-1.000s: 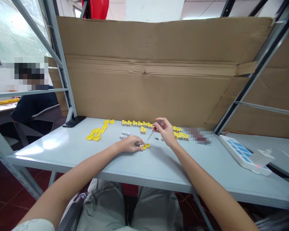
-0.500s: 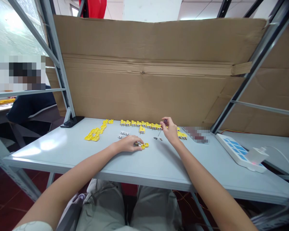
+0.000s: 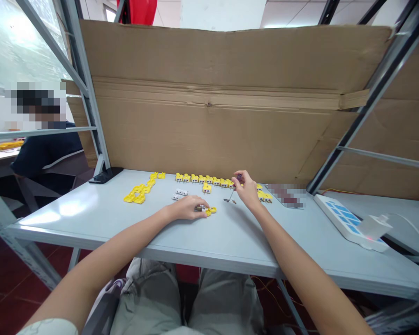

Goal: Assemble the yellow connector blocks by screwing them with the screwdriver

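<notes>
My left hand [image 3: 188,208] rests low over the table, its fingers closed around a small yellow and white plastic part [image 3: 209,211] with metal showing at the fingertips. To its right, my right hand [image 3: 244,186] grips a screwdriver [image 3: 233,193] by its dark handle, the thin shaft slanting down. The tip meets a few small metal pieces [image 3: 229,201], probably screws, on the table. Behind my left hand lie several white pieces [image 3: 181,192]. A yellow and white part [image 3: 206,188] stands alone between the hands, farther back.
Several yellow and white parts [image 3: 202,179] line the table's back. Loose yellow pieces [image 3: 136,194] lie at left. A power strip [image 3: 349,223] with a plugged-in white charger [image 3: 373,226] sits at right. Cardboard [image 3: 212,130] walls the back. Another person [image 3: 49,149] sits beyond the left frame.
Hardly anything differs; the whole view shifts slightly. Both hands keep their holds, with the screwdriver tip still at the small metal pieces.
</notes>
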